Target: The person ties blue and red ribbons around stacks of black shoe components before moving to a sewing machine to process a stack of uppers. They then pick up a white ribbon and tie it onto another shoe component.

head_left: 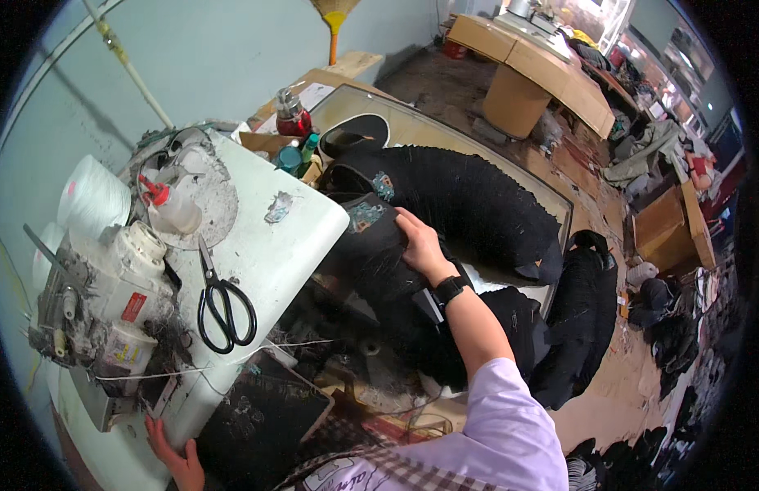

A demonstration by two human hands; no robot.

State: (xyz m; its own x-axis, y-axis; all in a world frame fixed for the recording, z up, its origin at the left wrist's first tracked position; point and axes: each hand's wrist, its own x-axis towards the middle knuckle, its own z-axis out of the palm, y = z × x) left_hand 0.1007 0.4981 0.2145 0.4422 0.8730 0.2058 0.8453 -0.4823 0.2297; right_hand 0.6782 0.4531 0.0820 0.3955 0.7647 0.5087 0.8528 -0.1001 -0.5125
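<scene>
My right hand (423, 248) reaches forward with its fingers closed on the edge of a black fabric piece (363, 258), close to a teal-patterned patch. Behind it curves a long row of stacked black fabric pieces (469, 200). My left hand (177, 460) rests at the near edge of the white machine table (273, 278), fingers apart, holding nothing. Beside it stands a lint-covered sewing machine (122, 303). Another black fabric piece (269, 409) hangs between the table and my body. Black-handled scissors (220, 303) lie on the tabletop, blades pointing away.
Large thread cones (93, 196) and a red-tipped squeeze bottle (177, 209) stand near the machine. More black bundles (577, 319) lie to the right. A red-based bottle (294, 114) stands at the back, and a cardboard-covered table (535, 61) farther off.
</scene>
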